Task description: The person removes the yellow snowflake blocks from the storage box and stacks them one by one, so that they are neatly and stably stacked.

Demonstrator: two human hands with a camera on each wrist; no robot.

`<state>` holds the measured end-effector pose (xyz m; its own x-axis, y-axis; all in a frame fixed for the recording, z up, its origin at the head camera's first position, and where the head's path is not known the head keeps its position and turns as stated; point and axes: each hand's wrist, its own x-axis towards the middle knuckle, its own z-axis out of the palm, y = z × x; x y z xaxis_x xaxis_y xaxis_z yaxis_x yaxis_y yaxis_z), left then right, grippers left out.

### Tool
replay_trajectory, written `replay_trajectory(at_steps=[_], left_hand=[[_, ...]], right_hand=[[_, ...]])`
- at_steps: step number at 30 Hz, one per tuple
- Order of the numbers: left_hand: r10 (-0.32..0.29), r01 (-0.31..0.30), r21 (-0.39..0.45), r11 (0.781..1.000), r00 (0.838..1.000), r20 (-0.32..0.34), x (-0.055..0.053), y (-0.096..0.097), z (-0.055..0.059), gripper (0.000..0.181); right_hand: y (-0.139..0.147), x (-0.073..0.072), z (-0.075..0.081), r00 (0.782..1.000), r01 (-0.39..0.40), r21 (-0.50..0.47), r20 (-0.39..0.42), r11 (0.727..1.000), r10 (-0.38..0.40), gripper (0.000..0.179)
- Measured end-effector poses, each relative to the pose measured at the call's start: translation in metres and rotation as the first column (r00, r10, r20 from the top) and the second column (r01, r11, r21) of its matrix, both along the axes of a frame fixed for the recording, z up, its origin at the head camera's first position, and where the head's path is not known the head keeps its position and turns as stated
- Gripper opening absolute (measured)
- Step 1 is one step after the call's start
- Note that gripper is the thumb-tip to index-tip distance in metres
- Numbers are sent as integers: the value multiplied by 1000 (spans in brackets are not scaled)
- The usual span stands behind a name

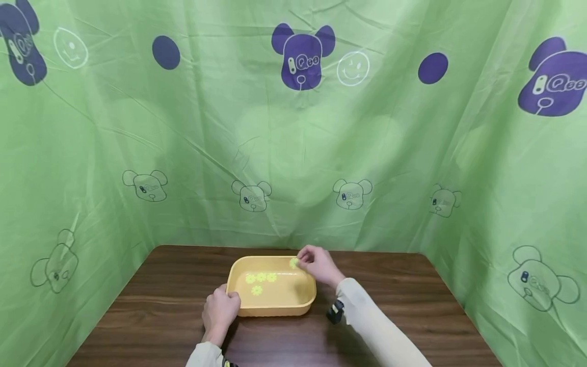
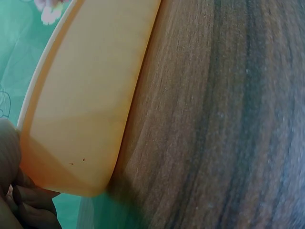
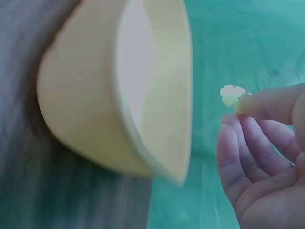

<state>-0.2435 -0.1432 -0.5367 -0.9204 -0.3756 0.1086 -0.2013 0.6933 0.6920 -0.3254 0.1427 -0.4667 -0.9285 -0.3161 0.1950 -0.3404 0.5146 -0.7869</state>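
Note:
A yellow rectangular tray with rounded corners (image 1: 270, 311) stands on the table. Its left front corner is gripped by my left hand (image 1: 220, 311), thumb over the rim; the left wrist view shows curled fingers (image 2: 35, 205) under that corner. Between thumb and fingertips, my right hand (image 1: 319, 264) pinches a small yellow-green flower-shaped piece (image 3: 232, 95), held above the tray's far right corner. Several similar flowers (image 1: 261, 277) show inside the tray, three in a row and one lower (image 1: 257, 290).
The dark wood-grain table (image 1: 160, 300) reaches back to a green curtain (image 1: 293, 137) printed with purple and outlined bear figures. The curtain encloses the left, back and right sides. Below the right sleeve (image 1: 380, 326) a black wrist device (image 1: 335, 312) hangs close over the table.

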Motion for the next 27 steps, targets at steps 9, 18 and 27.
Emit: replay_trajectory(at_steps=[9,18,27], left_hand=[[7,-7,-5,1000,1000,15,6,-1,-7,27],[-1,1,-7,1000,1000,5,1,-4,-3,23],[-8,8,-9,1000,1000,-9,-5,-1,1,24]], right_hand=[[77,-8,-3,973,166,-136,184,977,-139,14],[128,-17,-19,949,224,-89,248,971,-196,16],[141,-15,-26,940,209,31,270,978,-209,12]])
